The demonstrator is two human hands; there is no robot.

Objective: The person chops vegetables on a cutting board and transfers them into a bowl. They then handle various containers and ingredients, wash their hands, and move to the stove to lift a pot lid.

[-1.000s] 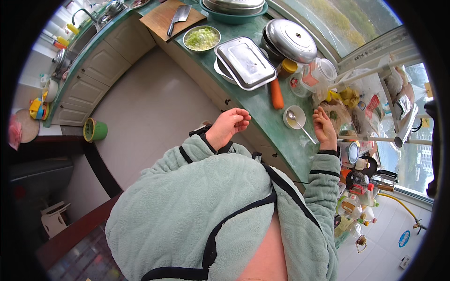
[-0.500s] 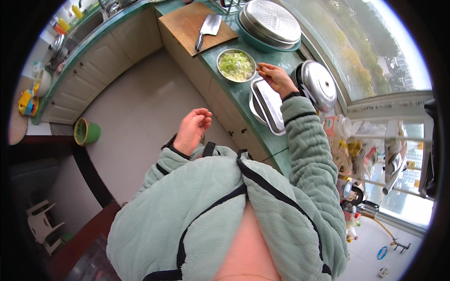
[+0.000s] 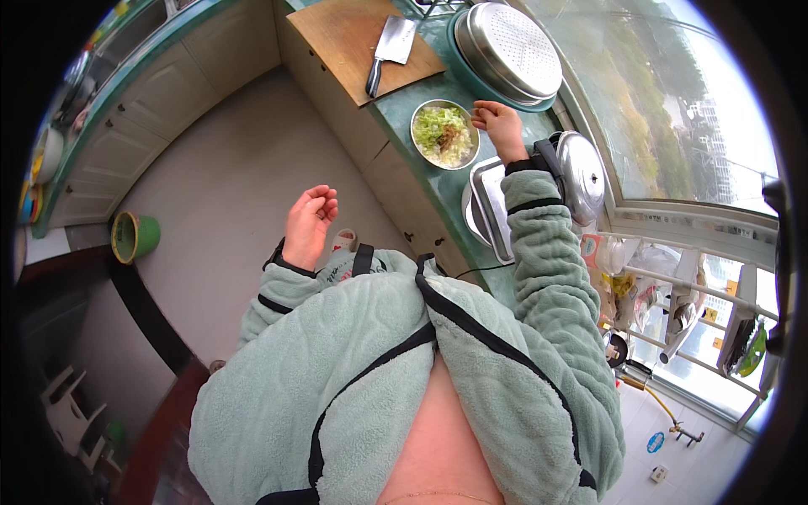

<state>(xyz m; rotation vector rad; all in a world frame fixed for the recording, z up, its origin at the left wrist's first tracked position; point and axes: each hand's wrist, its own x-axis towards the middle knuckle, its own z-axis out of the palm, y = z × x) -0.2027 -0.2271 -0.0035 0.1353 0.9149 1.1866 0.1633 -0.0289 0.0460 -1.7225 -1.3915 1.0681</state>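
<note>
My right hand (image 3: 498, 128) hovers at the right rim of a round metal bowl (image 3: 415, 143), its fingertips drawn together in a pinch; whatever lies between them is too small to make out. Chopped pale green and white vegetable (image 3: 436, 126) fills the bowl, with a patch of brown seasoning (image 3: 453, 140) on top toward the right. My left hand (image 3: 309, 225) is held in the air over the floor, well away from the counter, its fingers loosely curled together with nothing visible in them.
Beyond the bowl, a cleaver (image 3: 392, 52) lies on a wooden cutting board (image 3: 337, 38). A perforated metal steamer (image 3: 513, 55) sits in a teal basin. Nearer are a rectangular metal tray (image 3: 491, 206) and a lidded pot (image 3: 582, 177) by the window. A green bin (image 3: 145, 236) stands on the floor.
Brown seasoning now shows on the chopped vegetable, where none was before. My right hand stays by the bowl's rim. The view has shifted slightly, and my left hand appears further left.
</note>
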